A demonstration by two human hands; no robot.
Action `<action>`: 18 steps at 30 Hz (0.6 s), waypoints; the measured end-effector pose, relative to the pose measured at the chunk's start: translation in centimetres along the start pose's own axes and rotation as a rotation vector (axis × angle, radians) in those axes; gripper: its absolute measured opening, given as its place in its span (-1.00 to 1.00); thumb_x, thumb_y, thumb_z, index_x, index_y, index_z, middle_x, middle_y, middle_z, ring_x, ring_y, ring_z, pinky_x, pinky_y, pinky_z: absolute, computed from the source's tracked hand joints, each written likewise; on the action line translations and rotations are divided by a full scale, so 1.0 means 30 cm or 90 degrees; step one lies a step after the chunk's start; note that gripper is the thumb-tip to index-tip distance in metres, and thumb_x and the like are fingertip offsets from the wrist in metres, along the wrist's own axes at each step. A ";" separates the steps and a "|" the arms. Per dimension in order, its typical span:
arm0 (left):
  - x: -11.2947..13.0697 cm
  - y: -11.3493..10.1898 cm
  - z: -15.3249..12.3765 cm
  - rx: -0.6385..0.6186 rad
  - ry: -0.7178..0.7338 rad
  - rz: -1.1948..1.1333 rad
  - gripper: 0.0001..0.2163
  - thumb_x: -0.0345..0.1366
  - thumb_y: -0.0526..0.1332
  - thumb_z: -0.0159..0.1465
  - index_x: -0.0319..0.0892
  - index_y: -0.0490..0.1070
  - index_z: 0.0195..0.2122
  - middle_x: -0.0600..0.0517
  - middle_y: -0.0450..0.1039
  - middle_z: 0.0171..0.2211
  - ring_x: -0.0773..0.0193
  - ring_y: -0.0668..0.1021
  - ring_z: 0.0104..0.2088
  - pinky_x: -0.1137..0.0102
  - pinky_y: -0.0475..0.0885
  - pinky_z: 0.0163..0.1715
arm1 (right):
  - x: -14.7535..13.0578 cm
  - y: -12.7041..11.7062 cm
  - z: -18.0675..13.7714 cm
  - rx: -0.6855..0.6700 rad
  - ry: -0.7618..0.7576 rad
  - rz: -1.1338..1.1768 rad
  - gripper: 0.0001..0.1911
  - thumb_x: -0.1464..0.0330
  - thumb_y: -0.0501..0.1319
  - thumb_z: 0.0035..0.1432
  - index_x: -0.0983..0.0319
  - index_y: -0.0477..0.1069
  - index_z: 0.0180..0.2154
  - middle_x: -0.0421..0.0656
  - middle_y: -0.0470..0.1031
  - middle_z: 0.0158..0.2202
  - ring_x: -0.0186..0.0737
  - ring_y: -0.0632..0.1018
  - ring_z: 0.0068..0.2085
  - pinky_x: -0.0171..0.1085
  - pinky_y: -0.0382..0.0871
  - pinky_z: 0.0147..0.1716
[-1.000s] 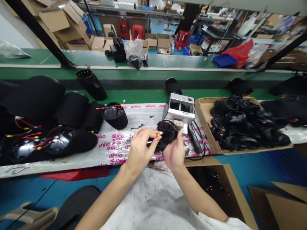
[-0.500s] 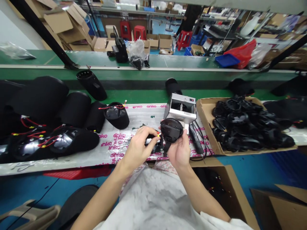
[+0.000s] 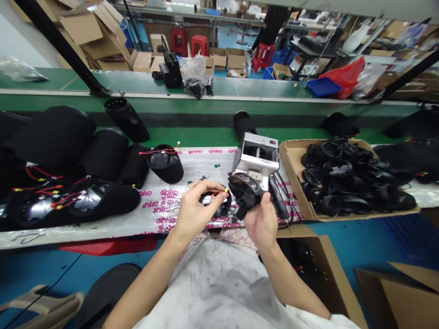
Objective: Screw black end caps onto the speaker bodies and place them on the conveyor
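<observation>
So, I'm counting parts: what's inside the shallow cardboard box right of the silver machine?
The shallow cardboard box holds a heap of glossy black parts, some ring-shaped. The upper ones show; whatever lies beneath them, and most of the box's floor, is covered.

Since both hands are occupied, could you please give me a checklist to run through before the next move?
1. Left hand pinching the small yellow connector: ok.
2. Right hand holding the black plastic part: ok.
3. Connector joined to that part: cannot tell, too small to see.
4. Part clear of the silver machine: cannot tell, they overlap in this view.
5. Black housing beside the fingers fully visible: not ok, partly hidden.
</observation>
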State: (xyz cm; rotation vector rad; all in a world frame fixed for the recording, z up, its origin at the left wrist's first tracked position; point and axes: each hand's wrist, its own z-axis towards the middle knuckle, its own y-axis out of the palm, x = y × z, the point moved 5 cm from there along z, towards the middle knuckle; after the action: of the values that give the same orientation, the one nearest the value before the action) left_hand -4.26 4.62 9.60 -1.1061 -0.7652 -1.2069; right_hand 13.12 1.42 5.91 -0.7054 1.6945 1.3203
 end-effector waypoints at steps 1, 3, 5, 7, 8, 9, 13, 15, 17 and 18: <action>0.003 0.001 0.002 -0.006 0.009 0.002 -0.89 -0.41 0.48 0.35 -0.03 0.68 -0.19 0.08 0.74 -0.22 0.15 0.72 -0.15 0.28 0.57 -0.03 | 0.000 0.000 0.002 0.001 -0.008 -0.001 -0.37 -0.24 0.31 0.31 0.18 0.70 -0.11 -0.05 0.75 -0.02 0.06 0.69 0.15 0.05 0.49 0.37; 0.015 0.003 0.006 -0.012 0.042 0.017 -0.88 -0.42 0.47 0.36 -0.03 0.69 -0.20 0.09 0.74 -0.23 0.15 0.71 -0.16 0.27 0.55 0.00 | 0.001 -0.003 0.007 0.010 -0.026 -0.006 -0.43 -0.21 0.33 0.33 0.16 0.71 -0.14 -0.09 0.76 -0.10 0.01 0.69 0.16 -0.01 0.51 0.35; 0.023 0.004 0.008 -0.008 0.063 0.023 -0.89 -0.42 0.46 0.37 -0.03 0.69 -0.19 0.09 0.74 -0.24 0.15 0.70 -0.16 0.26 0.54 0.00 | 0.000 -0.006 0.012 0.018 -0.042 -0.015 -0.47 -0.18 0.34 0.34 0.15 0.71 -0.15 -0.12 0.76 -0.16 0.00 0.67 0.19 -0.03 0.54 0.32; 0.023 0.007 0.005 -0.002 0.067 0.022 -0.90 -0.42 0.46 0.38 -0.05 0.68 -0.18 0.08 0.74 -0.24 0.15 0.70 -0.18 0.26 0.55 -0.02 | -0.004 -0.006 0.014 0.015 -0.051 -0.027 -0.47 -0.16 0.32 0.37 0.16 0.71 -0.15 -0.10 0.77 -0.16 0.02 0.66 0.23 -0.01 0.57 0.30; 0.022 0.009 0.004 0.000 0.065 0.021 -0.91 -0.41 0.46 0.38 -0.05 0.67 -0.18 0.07 0.74 -0.24 0.15 0.71 -0.18 0.25 0.55 -0.03 | -0.006 -0.004 0.014 0.010 -0.055 -0.034 -0.46 -0.17 0.31 0.38 0.16 0.71 -0.15 -0.09 0.77 -0.14 0.04 0.66 0.23 0.01 0.57 0.30; 0.020 0.010 0.002 0.004 0.063 0.020 -0.91 -0.41 0.46 0.38 -0.06 0.66 -0.17 0.07 0.73 -0.24 0.15 0.71 -0.19 0.25 0.56 -0.04 | -0.010 -0.003 0.013 0.005 -0.061 -0.042 -0.45 -0.17 0.29 0.40 0.17 0.71 -0.15 -0.08 0.77 -0.12 0.05 0.66 0.24 0.02 0.57 0.31; 0.029 0.008 -0.001 0.029 0.102 0.054 -0.91 -0.42 0.45 0.40 -0.09 0.60 -0.19 0.07 0.71 -0.26 0.18 0.70 -0.23 0.22 0.53 -0.03 | -0.029 0.006 0.004 -0.041 -0.089 -0.088 -0.44 -0.14 0.22 0.46 0.17 0.73 -0.05 -0.05 0.77 0.01 0.07 0.68 0.25 0.07 0.49 0.40; 0.047 0.009 0.000 0.029 0.160 0.095 -0.90 -0.44 0.42 0.42 -0.10 0.58 -0.19 0.09 0.72 -0.27 0.21 0.70 -0.26 0.19 0.49 0.03 | -0.043 0.013 -0.001 -0.080 -0.109 -0.119 -0.44 -0.11 0.18 0.50 0.16 0.71 0.06 -0.04 0.73 0.12 0.10 0.65 0.29 0.11 0.41 0.47; 0.064 0.011 -0.001 0.024 0.217 0.131 -0.90 -0.46 0.40 0.44 -0.12 0.57 -0.17 0.07 0.73 -0.26 0.21 0.69 -0.27 0.16 0.46 0.06 | -0.061 0.021 -0.006 -0.118 -0.131 -0.154 -0.43 -0.09 0.13 0.54 0.14 0.69 0.15 -0.04 0.69 0.20 0.13 0.60 0.35 0.14 0.34 0.52; 0.071 0.010 -0.001 0.024 0.236 0.145 -0.90 -0.47 0.39 0.45 -0.13 0.57 -0.16 0.06 0.73 -0.25 0.20 0.69 -0.27 0.15 0.45 0.06 | -0.070 0.025 -0.008 -0.136 -0.141 -0.172 -0.43 -0.08 0.12 0.55 0.13 0.67 0.19 -0.05 0.67 0.23 0.15 0.58 0.37 0.16 0.31 0.53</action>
State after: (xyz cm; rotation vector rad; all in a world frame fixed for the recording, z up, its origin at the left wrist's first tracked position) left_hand -3.47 3.89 11.47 -0.8775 -0.3656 -1.1538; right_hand 13.45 1.27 8.13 -0.8446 1.2467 1.3423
